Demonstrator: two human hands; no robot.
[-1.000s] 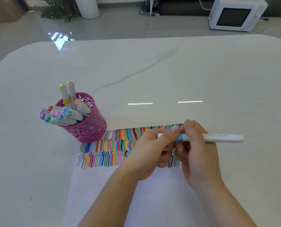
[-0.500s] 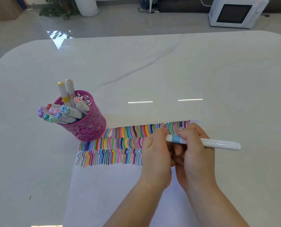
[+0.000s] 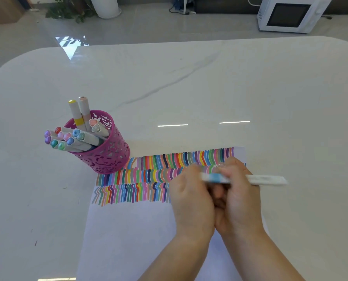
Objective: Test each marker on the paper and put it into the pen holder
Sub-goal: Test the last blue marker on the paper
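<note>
From the head camera, a white paper (image 3: 140, 236) lies on a big white table (image 3: 209, 88). Three rows of short colored lines run across the far part of the paper. Above the paper's right side, two hands meet. The left hand (image 3: 191, 199) and the right hand (image 3: 240, 199) touch each other, and both are closed around one white marker (image 3: 256, 179) with a blue band. The marker lies sideways, and its long end sticks out to the right, past the right hand. Its tip is hidden by the fingers. Just beside the paper's far left corner stands a pink pen holder (image 3: 106, 157), touching that corner. Many markers lean in it. Far past the paper, on the floor, sits a white microwave (image 3: 290, 14).
</note>
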